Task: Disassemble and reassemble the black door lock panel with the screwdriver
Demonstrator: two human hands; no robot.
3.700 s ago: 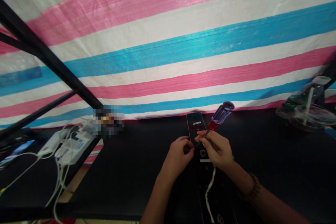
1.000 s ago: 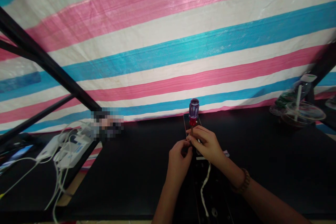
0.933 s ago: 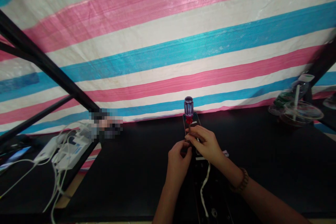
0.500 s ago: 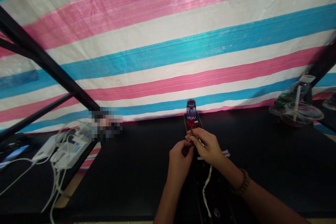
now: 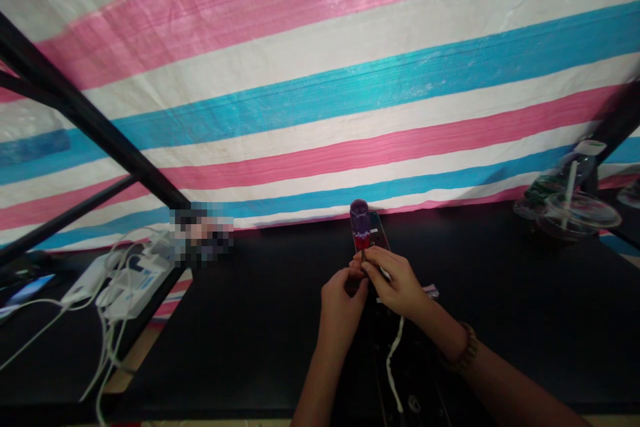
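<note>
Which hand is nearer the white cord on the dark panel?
Right. The right hand is just beyond the white cord's far visible end; the left hand is farther off, to its left.

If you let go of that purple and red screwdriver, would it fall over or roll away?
The screwdriver would probably topple: its thick handle sits above a much thinner shaft, which the right hand pinches. Lying down, it might roll a little, since the handle's top looks round.
</note>
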